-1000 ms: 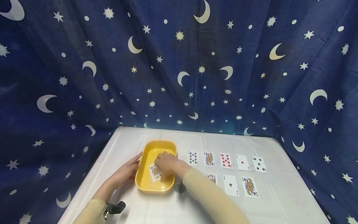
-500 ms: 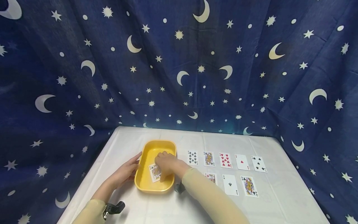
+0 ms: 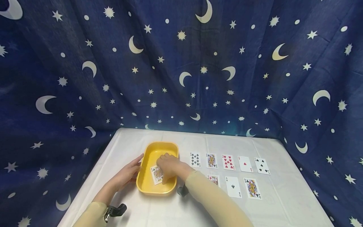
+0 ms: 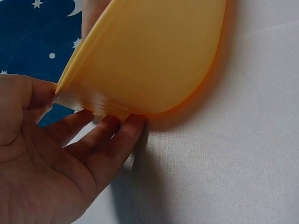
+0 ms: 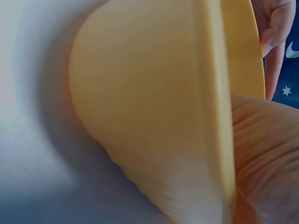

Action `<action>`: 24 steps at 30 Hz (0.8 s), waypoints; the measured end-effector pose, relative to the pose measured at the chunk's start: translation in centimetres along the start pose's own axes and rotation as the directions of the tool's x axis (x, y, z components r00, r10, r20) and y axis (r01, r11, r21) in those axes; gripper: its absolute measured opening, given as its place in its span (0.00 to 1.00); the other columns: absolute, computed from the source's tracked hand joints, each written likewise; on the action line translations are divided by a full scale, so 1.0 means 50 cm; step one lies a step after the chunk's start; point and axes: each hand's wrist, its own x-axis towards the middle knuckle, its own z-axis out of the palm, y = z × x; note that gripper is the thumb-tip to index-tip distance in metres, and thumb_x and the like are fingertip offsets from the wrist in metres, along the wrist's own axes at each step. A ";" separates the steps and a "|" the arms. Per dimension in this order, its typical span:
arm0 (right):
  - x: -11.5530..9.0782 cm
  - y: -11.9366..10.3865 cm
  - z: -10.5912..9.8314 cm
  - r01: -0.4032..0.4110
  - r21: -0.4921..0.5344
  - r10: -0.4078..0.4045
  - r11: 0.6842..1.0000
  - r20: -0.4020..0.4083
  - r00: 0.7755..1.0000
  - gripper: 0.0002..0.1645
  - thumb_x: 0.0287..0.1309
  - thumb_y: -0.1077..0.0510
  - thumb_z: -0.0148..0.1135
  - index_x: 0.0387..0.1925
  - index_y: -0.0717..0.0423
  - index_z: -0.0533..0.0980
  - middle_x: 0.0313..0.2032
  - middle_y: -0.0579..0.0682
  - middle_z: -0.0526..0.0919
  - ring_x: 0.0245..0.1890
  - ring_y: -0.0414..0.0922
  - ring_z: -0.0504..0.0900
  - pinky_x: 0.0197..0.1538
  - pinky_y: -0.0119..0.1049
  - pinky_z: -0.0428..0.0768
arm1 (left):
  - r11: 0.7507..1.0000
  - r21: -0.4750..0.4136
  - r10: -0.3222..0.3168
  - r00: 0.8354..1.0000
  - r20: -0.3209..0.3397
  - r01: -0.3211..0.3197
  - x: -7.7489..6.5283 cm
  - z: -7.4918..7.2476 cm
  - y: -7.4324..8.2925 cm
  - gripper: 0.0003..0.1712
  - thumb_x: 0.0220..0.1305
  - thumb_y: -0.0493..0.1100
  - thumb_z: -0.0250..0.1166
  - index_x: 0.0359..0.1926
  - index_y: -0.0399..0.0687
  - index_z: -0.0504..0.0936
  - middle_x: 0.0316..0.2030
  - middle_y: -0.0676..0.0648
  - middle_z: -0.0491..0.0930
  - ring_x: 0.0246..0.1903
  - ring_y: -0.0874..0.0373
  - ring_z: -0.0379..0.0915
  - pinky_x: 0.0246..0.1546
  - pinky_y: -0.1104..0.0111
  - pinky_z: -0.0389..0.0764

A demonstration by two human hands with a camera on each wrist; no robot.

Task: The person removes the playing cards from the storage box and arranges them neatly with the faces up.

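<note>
A playing card [image 3: 156, 174] with a crowned face figure lies in the yellow plastic tray [image 3: 141, 179], its right part covered by my right hand [image 3: 168, 167]. That hand reaches down over the tray's right side and pinches the card, thumb toward the near end and fingers toward the far end. In the right wrist view the tray wall [image 5: 149, 93] hides the fingertips, and only the wrist [image 5: 266, 149] shows behind the rim. My left hand [image 3: 126, 176] holds the tray's left side. The left wrist view shows the thumb [image 4: 42, 93] at the rim and fingers [image 4: 117, 144] against the outer wall.
Right of the tray, face-up cards lie in two rows on the white tablecloth [image 3: 283, 195]. The far row runs from a spade card [image 3: 195, 160] to another spade card [image 3: 262, 165]. The near row includes an ace of clubs [image 3: 233, 187] and a queen [image 3: 252, 189]. A starry curtain [image 3: 170, 78] hangs behind.
</note>
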 end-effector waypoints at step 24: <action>-0.117 0.093 -0.102 0.034 0.081 -0.018 0.996 -0.193 0.981 0.54 0.36 0.36 0.84 0.66 0.48 0.74 0.61 0.44 0.75 0.63 0.44 0.67 0.71 0.40 0.64 | 1.000 -0.019 0.006 1.000 0.005 -0.005 0.004 0.002 0.000 0.37 0.74 0.39 0.49 0.81 0.60 0.56 0.70 0.35 0.68 0.53 0.47 0.80 0.48 0.50 0.84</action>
